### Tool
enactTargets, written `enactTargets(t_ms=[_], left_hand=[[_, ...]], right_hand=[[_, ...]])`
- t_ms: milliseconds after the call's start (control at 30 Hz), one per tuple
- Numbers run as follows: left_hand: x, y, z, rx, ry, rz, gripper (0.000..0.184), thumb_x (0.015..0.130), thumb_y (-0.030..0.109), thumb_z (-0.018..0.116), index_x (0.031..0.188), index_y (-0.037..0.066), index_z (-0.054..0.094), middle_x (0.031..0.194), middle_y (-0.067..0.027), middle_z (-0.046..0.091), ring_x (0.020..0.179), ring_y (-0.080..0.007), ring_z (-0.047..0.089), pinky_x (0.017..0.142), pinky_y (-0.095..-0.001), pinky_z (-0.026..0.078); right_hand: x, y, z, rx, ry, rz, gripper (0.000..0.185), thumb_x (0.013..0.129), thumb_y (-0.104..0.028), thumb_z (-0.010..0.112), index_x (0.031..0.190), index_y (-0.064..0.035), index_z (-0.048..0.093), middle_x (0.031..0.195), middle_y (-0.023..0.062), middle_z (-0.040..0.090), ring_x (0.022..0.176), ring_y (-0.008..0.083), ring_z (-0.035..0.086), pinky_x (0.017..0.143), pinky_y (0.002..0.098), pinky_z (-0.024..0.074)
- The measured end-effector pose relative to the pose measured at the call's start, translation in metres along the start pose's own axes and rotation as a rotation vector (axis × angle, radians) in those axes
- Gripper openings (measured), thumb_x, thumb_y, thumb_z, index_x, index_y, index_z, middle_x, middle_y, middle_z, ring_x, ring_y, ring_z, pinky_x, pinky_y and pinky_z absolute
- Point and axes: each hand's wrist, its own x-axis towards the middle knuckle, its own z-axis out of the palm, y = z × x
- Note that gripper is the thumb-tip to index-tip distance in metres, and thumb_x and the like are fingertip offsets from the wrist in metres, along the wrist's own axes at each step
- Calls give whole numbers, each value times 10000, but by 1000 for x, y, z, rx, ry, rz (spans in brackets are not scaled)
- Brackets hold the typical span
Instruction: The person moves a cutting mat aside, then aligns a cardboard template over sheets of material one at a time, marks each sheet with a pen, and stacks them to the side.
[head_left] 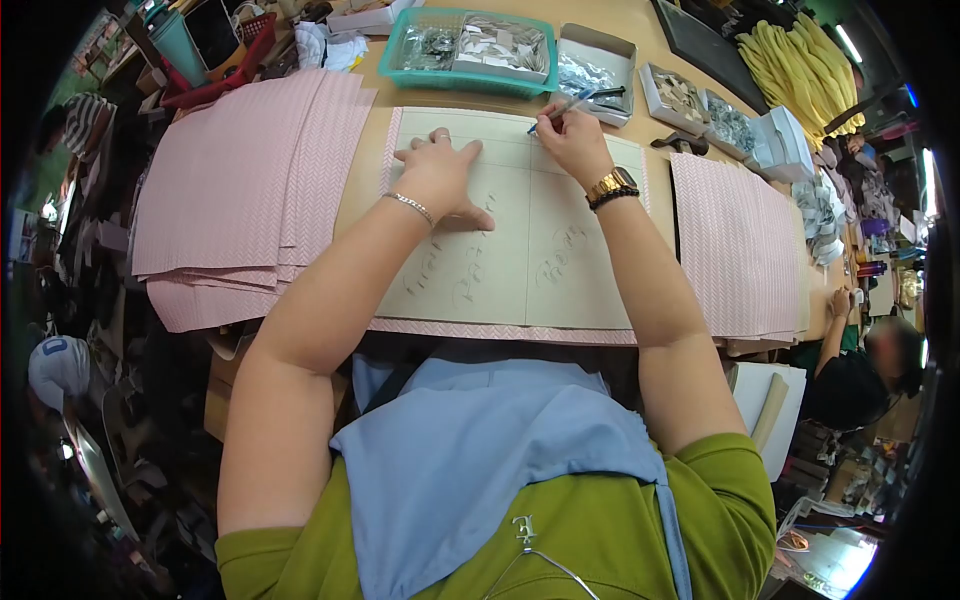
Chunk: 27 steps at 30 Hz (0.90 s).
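Observation:
A pale green card sheet with ruled lines and handwriting lies on top of pink patterned sheet material, whose edge shows along the front. My left hand rests on the card with fingers spread, a bracelet on its wrist. Near the card's top edge, my right hand is closed around a pen, its tip close to the card. Whether the tip touches the surface I cannot tell. A gold watch and a dark bracelet are on the right wrist.
Pink patterned sheets are piled at left, with another stack at right. Behind the card stand a teal basket of small pieces and an open box. Yellow material lies far right. A person sits at right.

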Motion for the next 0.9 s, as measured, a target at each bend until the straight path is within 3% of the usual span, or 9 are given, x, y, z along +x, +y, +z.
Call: enactTargets(t_ms=[167, 267, 367, 467, 567, 667, 767, 900], left_hand=[[2, -1, 2, 6, -3, 0, 1135, 488, 724, 791, 1422, 217, 392, 1373, -218, 392, 1225, -466, 456, 979, -637, 396], [1, 0, 5, 64, 60, -9, 1152, 461, 728, 796, 1432, 259, 389, 1305, -204, 445, 1156, -405, 527, 888, -561, 479], [0, 1, 5, 66, 64, -13, 1151, 464, 724, 798, 1434, 261, 385, 1313, -207, 441, 1165, -405, 523, 893, -558, 477], [1, 0, 3, 3, 18, 1, 1138, 487, 723, 793, 1423, 215, 388, 1366, -217, 398, 1214, -465, 464, 968, -628, 413], [0, 0, 5, 55, 56, -5, 1151, 470, 722, 798, 1439, 263, 378, 1338, -220, 426, 1174, -413, 519, 896, -548, 483], [0, 0, 5, 56, 57, -2, 1156, 471, 721, 798, 1443, 260, 375, 1352, -229, 417, 1175, -417, 519, 900, -545, 486], [3, -2, 7, -18, 45, 13, 1125, 485, 712, 798, 1412, 208, 407, 1354, -216, 406, 1196, -471, 473, 960, -625, 422], [2, -2, 7, -13, 42, 15, 1122, 482, 707, 801, 1406, 204, 413, 1357, -218, 403, 1193, -474, 474, 956, -627, 425]], right_hand=[[-1, -1, -1, 15, -5, 0, 201, 841, -204, 610, 871, -8, 641, 697, 160, 653, 655, 284, 657, 655, 362, 516], [-3, -2, -1, 27, -2, -2, 191, 847, -197, 604, 882, -13, 639, 700, 156, 656, 654, 283, 655, 653, 361, 516], [-4, 1, -2, 80, 52, 30, 186, 849, -194, 602, 894, -17, 636, 703, 151, 659, 657, 284, 656, 654, 359, 516], [-4, 3, -3, 63, 74, 31, 188, 847, -197, 604, 897, -18, 635, 706, 153, 660, 660, 288, 655, 652, 359, 516], [-3, 5, -3, 27, 48, 29, 190, 846, -201, 605, 896, -20, 634, 701, 158, 655, 654, 295, 648, 646, 362, 512], [-4, 3, -2, 1, 34, 20, 193, 845, -203, 602, 897, -19, 631, 689, 162, 646, 647, 302, 639, 642, 367, 507], [-4, 3, -3, 12, 15, 4, 197, 844, -202, 599, 898, -14, 628, 682, 163, 641, 647, 302, 637, 644, 371, 505], [-3, 3, -2, 13, 20, 0, 201, 842, -199, 599, 893, -7, 627, 687, 165, 642, 650, 297, 640, 648, 372, 504]])
